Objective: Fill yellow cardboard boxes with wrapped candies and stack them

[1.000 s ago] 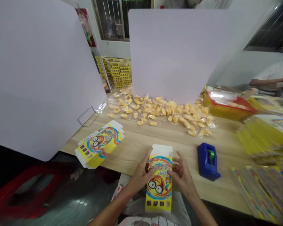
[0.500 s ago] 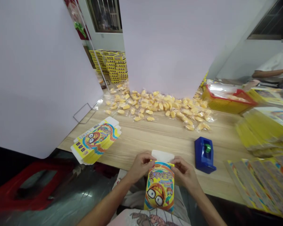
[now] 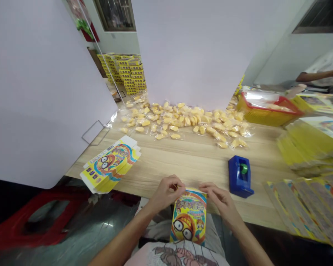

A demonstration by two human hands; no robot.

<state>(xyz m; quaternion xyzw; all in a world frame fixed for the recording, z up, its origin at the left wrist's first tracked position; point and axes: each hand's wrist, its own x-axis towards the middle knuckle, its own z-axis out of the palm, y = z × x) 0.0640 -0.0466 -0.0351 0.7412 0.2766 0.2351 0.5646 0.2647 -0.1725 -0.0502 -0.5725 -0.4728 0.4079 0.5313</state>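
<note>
A yellow cartoon-printed carton (image 3: 189, 218) rests upright against my lap at the table's front edge, its printed face towards me and the print upside down. My left hand (image 3: 168, 192) pinches its top left corner, thumb and fingertips together at the edge. At the top right corner, my right hand (image 3: 219, 199) has its fingertips closed on the rim. Only a thin white strip of the top flap shows between the hands. The inside of the carton is hidden.
Flat cartons (image 3: 111, 162) lie stacked at left. Yellow pieces in clear wrappers (image 3: 183, 120) spread along the back. A blue tape dispenser (image 3: 240, 177) stands right of my hands. Further right are carton stacks (image 3: 316, 140) and a red-yellow basket (image 3: 269, 111). Another person's arm (image 3: 319, 75) shows beyond.
The white top flap, standing up between my hands before, is now folded down at the carton's top. My fingers have stayed near both upper corners. The view has shifted slightly.
</note>
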